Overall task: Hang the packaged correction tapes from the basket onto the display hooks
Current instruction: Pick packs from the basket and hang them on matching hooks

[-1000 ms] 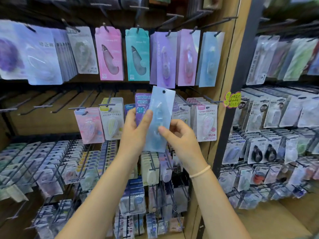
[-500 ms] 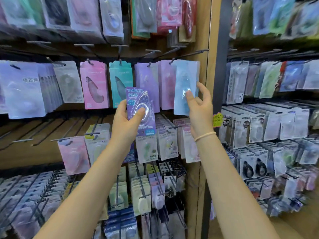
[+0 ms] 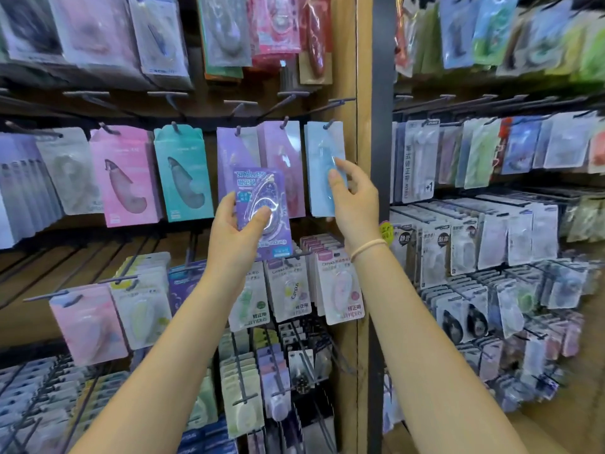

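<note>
Wooden display panel with rows of thin dark metal hooks [image 3: 284, 103] jutting forward, most loaded with flat rectangular carded packs, glossy plastic blisters over pastel card. Left hand [image 3: 234, 235] holds a purple pack [image 3: 262, 211], card printed with white lettering that appears upside down, clear teardrop blister on the front catching glare; thumb lies across the blister, fingers curl behind the left edge. This pack is held in front of the hanging row, not on any hook, its lower edge overlapping the tops of the white packs [image 3: 288, 286] on the tier below. Right hand [image 3: 355, 198] is raised to the light blue pack [image 3: 325, 168], which hangs from the rightmost hook of the middle tier; thumb tip presses on its clear front, the other fingers are loosely bent beside the pack's right edge, and whether they close behind it cannot be told. A pale band sits on the right wrist. To the left of the blue pack hang two lilac packs [image 3: 258, 149], then a teal pack [image 3: 181, 172] and a pink pack [image 3: 124, 175], edges nearly touching. The blue pack sits close against the light wooden upright [image 3: 348, 93], with a dark post [image 3: 381, 126] just beyond, little room on that side. Bare hooks stand on the left of the lower tier. A further rack of packs on the right is blurred.
</note>
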`<state>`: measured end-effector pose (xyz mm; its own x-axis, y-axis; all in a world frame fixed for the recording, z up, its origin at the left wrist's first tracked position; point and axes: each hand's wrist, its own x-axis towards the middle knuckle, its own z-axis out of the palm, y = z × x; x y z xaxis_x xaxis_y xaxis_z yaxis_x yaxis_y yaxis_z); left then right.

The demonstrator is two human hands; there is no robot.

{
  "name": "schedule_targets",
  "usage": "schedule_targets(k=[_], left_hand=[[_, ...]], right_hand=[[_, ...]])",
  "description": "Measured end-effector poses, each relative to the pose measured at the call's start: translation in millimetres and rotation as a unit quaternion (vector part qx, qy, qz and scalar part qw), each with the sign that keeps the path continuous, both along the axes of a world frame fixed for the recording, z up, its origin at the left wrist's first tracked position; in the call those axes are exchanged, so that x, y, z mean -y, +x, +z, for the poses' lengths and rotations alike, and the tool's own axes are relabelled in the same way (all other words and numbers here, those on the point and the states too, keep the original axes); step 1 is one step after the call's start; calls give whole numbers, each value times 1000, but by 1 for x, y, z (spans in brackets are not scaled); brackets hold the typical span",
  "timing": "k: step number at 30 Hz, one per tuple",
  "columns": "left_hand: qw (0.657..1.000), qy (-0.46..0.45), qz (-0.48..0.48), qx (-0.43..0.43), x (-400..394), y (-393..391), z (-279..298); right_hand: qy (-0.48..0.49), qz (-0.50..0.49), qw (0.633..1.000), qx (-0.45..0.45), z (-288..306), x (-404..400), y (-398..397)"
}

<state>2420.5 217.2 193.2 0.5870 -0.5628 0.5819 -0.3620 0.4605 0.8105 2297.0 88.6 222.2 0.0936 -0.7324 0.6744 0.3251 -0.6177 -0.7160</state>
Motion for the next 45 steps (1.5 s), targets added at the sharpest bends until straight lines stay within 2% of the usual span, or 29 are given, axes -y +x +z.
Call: schedule_targets(k=[2, 4, 8, 10, 14, 19, 21, 24, 27, 30, 34, 40, 45], left_hand=[[1000, -3, 11, -12, -3, -2, -2], [1000, -1, 18, -10, -5, 1, -6], [1000, -4, 21, -8, -10, 3, -6], [1000, 1, 29, -10, -11, 4, -6], [999, 3, 29, -13, -12, 3, -8], [1000, 1, 19, -7, -12, -1, -8], [1000, 3, 10, -11, -14, -4, -9], [1000, -2, -13, -24, -20, -9, -12], [998, -3, -51, -32, -29, -19, -22], [996, -8, -79, -42, -39, -26, -41], [994, 17, -79, -71, -64, -20, -90], [984, 74, -28, -161, -120, 21, -154], [982, 83, 30, -165, -143, 51, -162]], right_hand=[[-13, -30, 999, -39, 3, 4, 5], [-48, -85, 988, -116, -2, 4, 9], [-181, -288, 920, -196, -26, 0, 16], [-215, -304, 905, -206, -29, 3, 21], [-224, -238, 907, -264, -26, 17, 26], [-187, -179, 915, -309, -22, 27, 25], [-175, -163, 930, -278, -23, 19, 20], [-160, -116, 967, -164, -34, -11, 4], [-88, 26, 992, -91, -56, -44, -14], [-18, 172, 979, -108, -80, -66, -22], [34, 250, 957, -145, -124, -89, -10], [112, 302, 928, -187, -174, -132, 44], [118, 274, 936, -186, -177, -154, 81]])
